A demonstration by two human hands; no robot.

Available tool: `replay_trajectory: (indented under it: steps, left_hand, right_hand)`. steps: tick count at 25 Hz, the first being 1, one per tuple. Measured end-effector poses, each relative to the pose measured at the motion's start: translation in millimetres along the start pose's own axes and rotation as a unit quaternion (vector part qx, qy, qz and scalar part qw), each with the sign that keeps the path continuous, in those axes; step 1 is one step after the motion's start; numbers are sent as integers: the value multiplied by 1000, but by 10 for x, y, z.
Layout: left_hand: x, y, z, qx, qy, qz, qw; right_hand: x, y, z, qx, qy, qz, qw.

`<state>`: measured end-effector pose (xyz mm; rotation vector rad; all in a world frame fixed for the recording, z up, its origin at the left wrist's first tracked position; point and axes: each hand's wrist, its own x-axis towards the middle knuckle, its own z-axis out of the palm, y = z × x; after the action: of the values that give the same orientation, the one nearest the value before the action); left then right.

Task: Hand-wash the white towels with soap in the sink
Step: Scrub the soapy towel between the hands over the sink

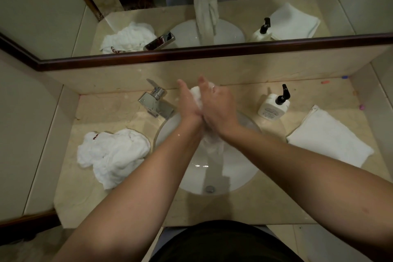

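Hanging lengthwise above the white sink basin (pixel 238 172), the wet white towel (pixel 209 144) runs from the hands down toward the drain (pixel 210 188), its long axis roughly vertical. The left hand (pixel 188 102) and right hand (pixel 217 104) press together around its bunched upper end, fingers wrapped on the cloth. A crumpled white towel (pixel 112 156) lies left of the basin, a folded white towel (pixel 327 137) right, beside the soap pump bottle (pixel 274 105). The chrome faucet (pixel 156 102) stands behind left.

Wet towel (pixel 196 95) mostly hidden between hands, soap bottle (pixel 272 108) label unreadable
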<state>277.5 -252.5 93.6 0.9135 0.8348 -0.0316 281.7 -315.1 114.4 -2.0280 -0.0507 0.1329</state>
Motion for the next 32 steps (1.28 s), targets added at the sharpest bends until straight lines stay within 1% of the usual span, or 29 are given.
replay_trajectory:
  steps: [2,3,6,8,10,12,13,15,17,18,19,21,23,24,26,28,30,31,32]
  left_hand:
    - [-45,-46,40,30,-23,14,999]
    - [-55,-43,42,38,-19,10,999]
    - [-80,34,3,71,26,9,997]
    - [-103,-7,-15,106,5,21,994]
    - [-162,-64,-29,110,-5,3,994]
    - [-168,-75,-88,134,7,-16,991]
    - [-117,-94,-165,171,23,-10,985]
    - [-67,-140,-336,261,57,23,963]
    - [-23,-216,-526,329,52,41,942]
    - [27,-257,-613,372,41,43,926]
    - [92,-301,-705,420,31,45,906]
    - [260,-395,-850,525,12,49,849]
    - [437,-516,-971,596,-2,47,801]
    - [517,-571,-1021,609,-4,39,792]
    - [707,-669,-1123,602,0,11,798]
    - [883,-767,-1189,594,-5,-43,803]
    - [1022,-875,-1252,561,-6,-91,823]
    - [1103,-921,-1295,539,3,-114,834]
    - [1203,-982,-1361,527,10,-138,838]
  right_hand:
    - [100,-11,-67,24,36,42,998]
    - [102,-3,-73,30,42,45,998]
    - [-112,25,2,26,-11,4,1000]
    - [-61,79,-9,15,1,6,1000]
    - [73,168,-53,22,5,44,999]
    - [52,281,-76,3,-37,65,997]
    - [-8,363,-97,-18,-70,68,995]
    - [-90,531,-204,-46,-135,82,986]
    - [-100,722,-315,-81,-178,96,976]
    - [-103,796,-355,-100,-193,99,971]
    - [-104,893,-368,-118,-213,93,965]
    - [-89,1031,-370,-144,-250,91,953]
    - [-15,1152,-350,-148,-263,139,943]
    - [14,1188,-346,-144,-262,169,939]
    - [60,1344,-306,-128,-265,219,930]
    - [62,1512,-246,-104,-256,266,924]
    - [43,1736,-124,-93,-243,298,918]
    - [45,1850,-42,-97,-237,308,916]
    - [37,1964,62,-115,-228,313,915]
